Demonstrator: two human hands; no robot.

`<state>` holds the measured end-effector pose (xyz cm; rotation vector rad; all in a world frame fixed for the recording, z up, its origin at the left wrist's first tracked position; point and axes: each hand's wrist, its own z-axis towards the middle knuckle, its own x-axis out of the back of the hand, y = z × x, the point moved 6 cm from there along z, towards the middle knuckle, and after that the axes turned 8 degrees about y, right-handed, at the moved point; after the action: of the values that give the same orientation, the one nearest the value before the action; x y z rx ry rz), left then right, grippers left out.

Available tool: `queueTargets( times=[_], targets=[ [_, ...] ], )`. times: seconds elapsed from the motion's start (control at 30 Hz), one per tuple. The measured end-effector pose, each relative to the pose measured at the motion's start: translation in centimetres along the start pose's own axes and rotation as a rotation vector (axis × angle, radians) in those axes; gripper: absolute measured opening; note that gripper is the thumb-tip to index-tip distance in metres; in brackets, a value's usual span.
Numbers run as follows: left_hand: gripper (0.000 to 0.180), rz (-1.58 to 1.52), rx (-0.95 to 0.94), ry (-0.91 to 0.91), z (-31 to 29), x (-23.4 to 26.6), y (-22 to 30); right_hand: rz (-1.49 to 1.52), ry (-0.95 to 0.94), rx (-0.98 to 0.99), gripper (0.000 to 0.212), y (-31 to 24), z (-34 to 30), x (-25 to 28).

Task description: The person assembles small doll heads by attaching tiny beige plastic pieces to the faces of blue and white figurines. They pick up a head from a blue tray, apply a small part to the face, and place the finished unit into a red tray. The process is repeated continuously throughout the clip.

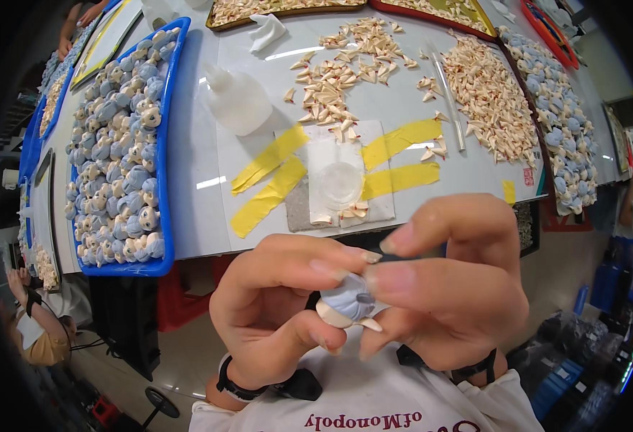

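Doll head [349, 297], small and blue-haired, is held between the person's two hands, in front of the near edge of the white table [195, 216]. A cream pointed piece [371, 325] juts from its lower right. Fingers overlap the head on both sides, hiding part of it.

Beyond the hands, a clear round dish [341, 185] rests on a white sheet [385, 203], flanked by yellow tape strips [270, 160]. Farther off lie a loose pile of red-tipped pieces [327, 93], a larger heap [486, 97] at the right and, between them, a clear tube [446, 97]. A squeeze bottle [237, 101] stands left of the pile, near a blue tray [166, 216] full of similar heads.

The left hand [270, 306] grasps the head, thumb below and fingers curled above. The right hand [471, 288] arches in from the other side, one fingertip at the blue hair, another beside the pointed piece; whether it grips either cannot be told. Both wrists bend inward above the white shirt [374, 392].
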<state>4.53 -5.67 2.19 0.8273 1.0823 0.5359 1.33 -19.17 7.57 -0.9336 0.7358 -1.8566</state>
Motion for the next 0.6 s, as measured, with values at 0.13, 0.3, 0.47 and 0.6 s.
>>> queueTargets(
  times=[0.13, 0.3, 0.47, 0.6],
  targets=[
    [0.044, -0.18, 0.122, -0.066, -0.25, -0.1, -0.56, -0.043, -0.001, 0.025, 0.04, 0.44, -0.11, -0.3],
    [0.049, -0.213, 0.252, -0.075, -0.07, -0.71, -0.36, -0.089, 0.016, 0.072, 0.043, 0.61, -0.35, -0.48],
    [0.051, -0.224, 0.294, -0.079, -0.24, -0.46, -0.31, -0.156, 0.046, 0.083, 0.041, 0.33, -0.46, -0.81],
    [0.049, -0.235, 0.291, -0.083, -0.26, -0.32, -0.36, -0.149, 0.031, 0.105, 0.039, 0.5, -0.54, -0.97]
  ],
)
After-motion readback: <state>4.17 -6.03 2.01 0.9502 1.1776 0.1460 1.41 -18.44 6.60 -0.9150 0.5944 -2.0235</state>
